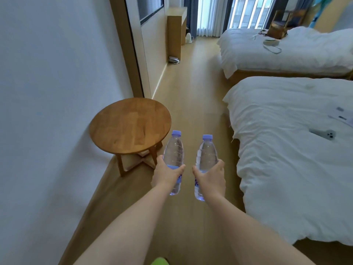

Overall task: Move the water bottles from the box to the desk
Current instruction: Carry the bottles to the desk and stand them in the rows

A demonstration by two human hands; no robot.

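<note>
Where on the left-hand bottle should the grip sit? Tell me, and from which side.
Grip the left bottle round its labelled middle, coming from the near side, as the left hand does now. The body narrows toward the blue cap, so the wider band at the label probably gives the fingers the surest wrap. The right hand holds the right bottle likewise.

Daylight from far window (225,14), soft, edge-warped

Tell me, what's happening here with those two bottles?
A person is walking through a bedroom carrying two clear plastic water bottles with blue caps. The left hand grips one clear bottle around its middle, and the right hand grips the other clear bottle the same way. Both are held over the wooden floor, between a round wooden side table and a white-covered bed. No box is in view, and neither bottle has been set down yet.
</note>
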